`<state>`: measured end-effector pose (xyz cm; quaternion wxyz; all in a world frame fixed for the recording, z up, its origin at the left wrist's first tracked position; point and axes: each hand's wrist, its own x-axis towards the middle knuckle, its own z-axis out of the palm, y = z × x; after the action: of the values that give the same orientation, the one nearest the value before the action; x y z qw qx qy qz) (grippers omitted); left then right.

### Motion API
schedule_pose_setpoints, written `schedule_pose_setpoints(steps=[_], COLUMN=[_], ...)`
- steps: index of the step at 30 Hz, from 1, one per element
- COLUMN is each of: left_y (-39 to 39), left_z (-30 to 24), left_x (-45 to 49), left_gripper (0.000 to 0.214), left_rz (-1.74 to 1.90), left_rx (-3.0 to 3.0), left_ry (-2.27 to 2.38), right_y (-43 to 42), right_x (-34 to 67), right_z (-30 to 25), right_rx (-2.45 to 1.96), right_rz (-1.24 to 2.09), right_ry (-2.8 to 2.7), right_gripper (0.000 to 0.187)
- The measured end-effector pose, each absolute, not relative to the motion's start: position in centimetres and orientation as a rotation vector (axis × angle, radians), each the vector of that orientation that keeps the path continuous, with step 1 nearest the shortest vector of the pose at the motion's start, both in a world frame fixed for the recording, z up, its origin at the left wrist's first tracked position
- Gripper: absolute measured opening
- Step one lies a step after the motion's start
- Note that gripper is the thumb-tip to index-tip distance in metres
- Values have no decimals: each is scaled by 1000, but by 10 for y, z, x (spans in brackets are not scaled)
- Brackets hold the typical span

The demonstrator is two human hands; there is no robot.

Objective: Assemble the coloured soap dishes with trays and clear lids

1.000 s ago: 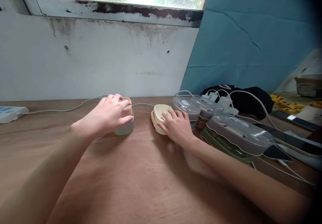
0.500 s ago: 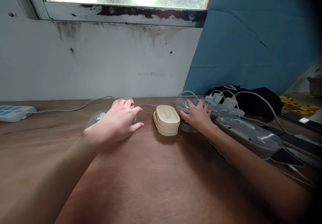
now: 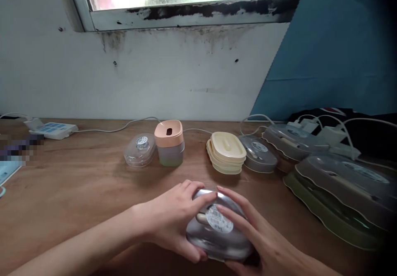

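Down at the near edge of the wooden table point(image 3: 77, 193), both hands close around one clear lidded container point(image 3: 218, 232) with a round label on its lid. The left hand point(image 3: 173, 220) wraps its left side, fingers curled over the top and thumb beneath the rim; the right hand point(image 3: 257, 234) covers its right side, fingers spread across the lid. What lies inside the container cannot be told, though something pale shows through the lid near the label.

Further back, toward the wall, a row of things runs across the table. One small clear lid point(image 3: 140, 149) with a round label lies flat, just beside a pale green tub with a peach cap point(image 3: 169, 142); the cap has a dark slot in its top. Right of that sits one stack of cream-coloured lids point(image 3: 226, 152), several deep, though the count is unclear. Touching the stack on its right is one more clear lidded container point(image 3: 259, 153).

Along the right edge lie larger oval containers with clear lids point(image 3: 341, 185), at least two, the nearest on an olive-green base. White chargers and cables point(image 3: 325, 133) sit behind them. At the far left corner rests one white power strip point(image 3: 51, 129).
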<state>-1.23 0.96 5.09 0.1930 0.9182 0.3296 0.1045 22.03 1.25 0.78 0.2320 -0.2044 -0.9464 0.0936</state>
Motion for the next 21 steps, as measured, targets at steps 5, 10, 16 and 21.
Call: schedule_pose_setpoints(steps=[5, 10, 16, 21], left_y=[9, 28, 67, 70], left_z=[66, 109, 84, 69], left_x=[-31, -74, -110, -106], left_gripper=[86, 66, 71, 71], left_rz=[456, 1125, 511, 265], left_rx=[2402, 2103, 1696, 1736], left_ry=[956, 1647, 2642, 2605], right_y=[21, 21, 21, 22], right_x=[225, 224, 224, 225], right_z=[-9, -4, 1, 1], right_rx=[-847, -856, -809, -812], right_rz=[571, 574, 478, 478], right_ry=[-2475, -2562, -2682, -2705], right_gripper=[110, 101, 78, 76])
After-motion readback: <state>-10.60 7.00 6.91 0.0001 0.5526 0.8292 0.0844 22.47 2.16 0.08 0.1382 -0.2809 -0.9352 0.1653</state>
